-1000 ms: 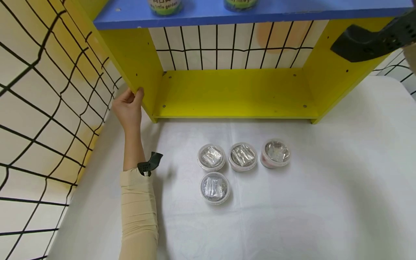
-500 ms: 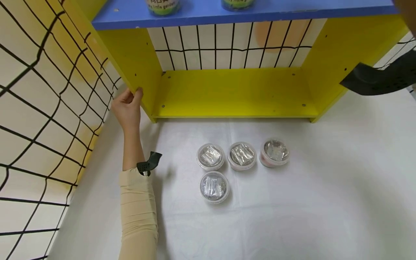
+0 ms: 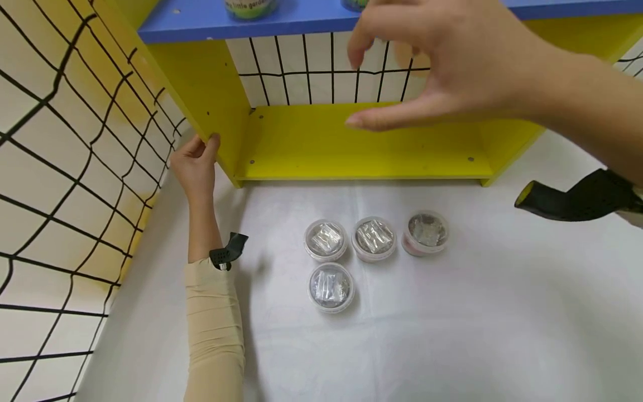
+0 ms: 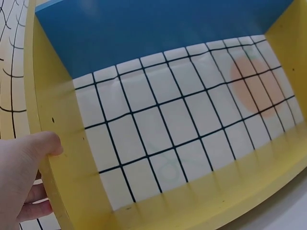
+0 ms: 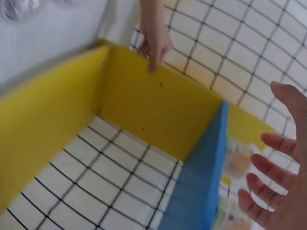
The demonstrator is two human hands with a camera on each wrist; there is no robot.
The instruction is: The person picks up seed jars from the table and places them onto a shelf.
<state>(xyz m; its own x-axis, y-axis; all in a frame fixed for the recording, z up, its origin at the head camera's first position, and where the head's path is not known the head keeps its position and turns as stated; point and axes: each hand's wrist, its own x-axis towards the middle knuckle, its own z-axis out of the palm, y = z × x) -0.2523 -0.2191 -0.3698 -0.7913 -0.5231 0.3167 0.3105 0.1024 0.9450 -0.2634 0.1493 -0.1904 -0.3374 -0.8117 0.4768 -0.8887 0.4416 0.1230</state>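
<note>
**Two hands at the yellow shelf**

Head view shows the left hand (image 3: 195, 166) with its fingers (image 3: 213, 142) curled round the front edge of the yellow side panel (image 3: 213, 106) of the shelf unit (image 3: 361, 142). The thumb is on the outer side. In the left wrist view, the thumb (image 4: 45, 143) presses on that same edge.

The right hand (image 3: 452, 61) is up in the air, close to the camera, in front of the blue shelf board (image 3: 281, 17). Its fingers (image 3: 372, 33) are spread and bent a little, and they hold nothing. The right wrist view shows the same: spread fingers (image 5: 276, 167), not touching the board.

The shelf unit stands on the white surface (image 3: 452, 335) against a wire grid wall (image 3: 65, 167). It looks stiff and hard, like painted wood, and maybe a bit heavy, so the panel edges look like good places to hold.

Four round tubs with clear lids (image 3: 326, 241) sit on the surface in front of the shelf, well apart from both hands. Two jars (image 3: 246, 6) stand on the blue board.
</note>
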